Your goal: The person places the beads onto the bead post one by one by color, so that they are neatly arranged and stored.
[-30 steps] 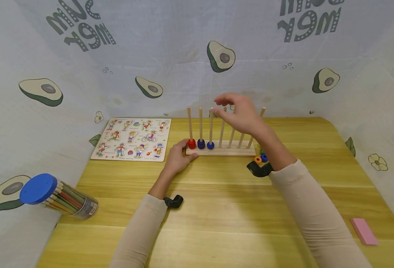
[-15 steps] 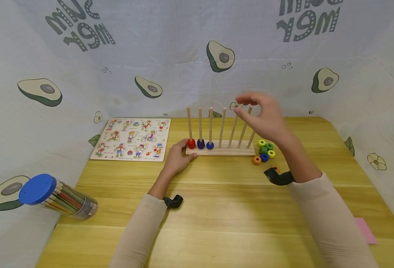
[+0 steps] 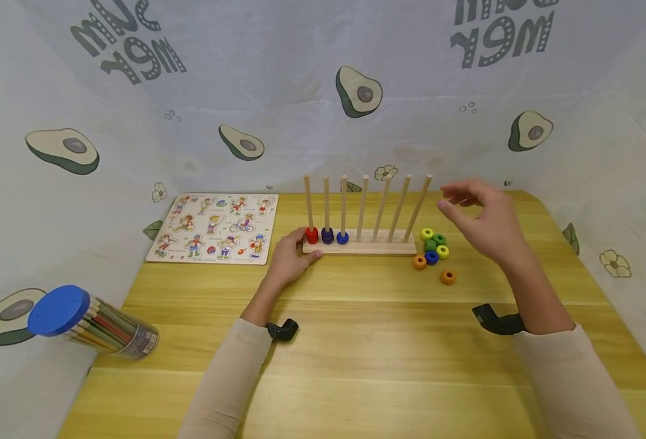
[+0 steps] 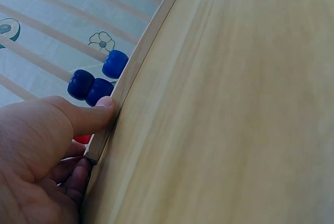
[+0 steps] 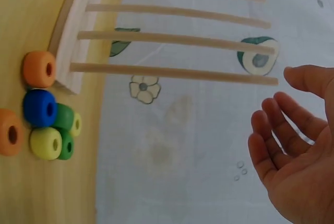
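Wooden peg rack (image 3: 361,249) is set near the back of the table (image 3: 355,366), its long axis laid left to right, roughly along the back edge. Its seven pegs (image 3: 363,207) are pointed upward from the base. The left end of the base is gripped by the left hand (image 3: 290,259), the thumb pressed against the front and the fingers curled round the end. The right hand (image 3: 484,219) is held raised, just beyond the rightmost peg, its thumb parted from the loosely bent fingers and nothing gripped.

Red beads (image 3: 312,236) are threaded on the leftmost peg, probably two, though they are mostly covered by the hand in the left wrist view. Two dark blue beads (image 3: 327,236) are stacked on the second peg, and one blue bead (image 3: 342,238) is seated on the third.

Just beside the rack's right end, loose beads (image 3: 431,257) are clustered: two yellow, two green, one blue and one orange. A second orange bead (image 3: 448,277) is set apart, nearer the person. Left of the rack, a picture puzzle board (image 3: 213,228) is laid flat, and a blue-lidded pencil jar (image 3: 100,323) is placed nearer the front. The table is backed by an avocado-printed cloth (image 3: 295,110).
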{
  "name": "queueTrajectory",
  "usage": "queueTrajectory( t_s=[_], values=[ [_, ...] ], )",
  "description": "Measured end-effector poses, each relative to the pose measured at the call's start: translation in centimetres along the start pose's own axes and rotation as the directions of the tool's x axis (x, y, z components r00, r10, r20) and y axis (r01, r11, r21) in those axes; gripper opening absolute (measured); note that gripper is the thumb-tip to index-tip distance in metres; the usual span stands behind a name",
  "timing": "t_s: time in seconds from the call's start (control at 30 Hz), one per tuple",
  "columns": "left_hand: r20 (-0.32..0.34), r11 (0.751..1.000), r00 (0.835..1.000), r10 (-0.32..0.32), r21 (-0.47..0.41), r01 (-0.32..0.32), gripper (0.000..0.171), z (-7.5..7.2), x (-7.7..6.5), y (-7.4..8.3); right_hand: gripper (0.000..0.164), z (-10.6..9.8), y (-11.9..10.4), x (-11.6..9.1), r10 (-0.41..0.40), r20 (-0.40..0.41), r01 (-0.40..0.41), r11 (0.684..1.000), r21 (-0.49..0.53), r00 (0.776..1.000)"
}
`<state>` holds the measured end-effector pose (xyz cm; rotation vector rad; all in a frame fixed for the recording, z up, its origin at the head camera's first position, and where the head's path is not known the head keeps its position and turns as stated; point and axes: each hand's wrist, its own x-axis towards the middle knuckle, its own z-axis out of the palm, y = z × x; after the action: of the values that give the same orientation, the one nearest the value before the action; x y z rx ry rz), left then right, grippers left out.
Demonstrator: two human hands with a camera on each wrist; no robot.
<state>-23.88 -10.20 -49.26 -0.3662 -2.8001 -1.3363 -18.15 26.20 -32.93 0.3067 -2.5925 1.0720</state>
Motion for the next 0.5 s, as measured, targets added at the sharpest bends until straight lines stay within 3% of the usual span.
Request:
queueTrajectory(
  t_s=[0.23, 0.5],
  values=[
    [0.002, 1.0, 1.0, -0.004, -0.002, 0.004, 0.069, -0.1, 0.0, 0.1, 0.043, 0.7, 3.2, -2.2, 0.108, 0.074, -0.105, 0.994, -0.042, 0.991],
    [-0.003, 1.0, 1.0, 0.007, -0.009, -0.007, 0.066, -0.1, -0.1, 0.3, 0.044, 2.1, 6.8, -4.1, 0.148, 0.163, -0.139, 0.988, -0.063, 0.976]
  ],
)
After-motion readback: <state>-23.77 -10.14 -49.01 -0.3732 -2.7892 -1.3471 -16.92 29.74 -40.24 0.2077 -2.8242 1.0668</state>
